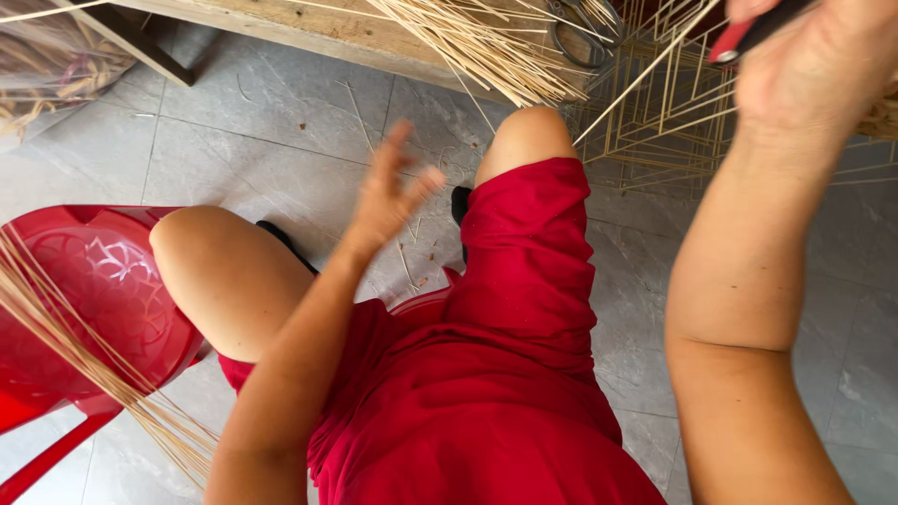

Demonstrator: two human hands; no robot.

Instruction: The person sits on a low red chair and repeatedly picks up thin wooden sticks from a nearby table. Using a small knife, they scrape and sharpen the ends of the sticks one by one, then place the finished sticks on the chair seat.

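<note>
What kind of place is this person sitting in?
Probably a small home craft workshop: bundles of thin sticks lie on a wooden bench, stick-built frames stand on the tiled floor, and scissors rest nearby.

Seated in red clothes over grey floor tiles. Left hand (391, 198) raised, open and blurred, holding nothing. Right hand (812, 58) closed around a red-handled tool (748, 34), just beside thin sticks (486, 47). Red plastic chair (84, 309) at left.
</note>
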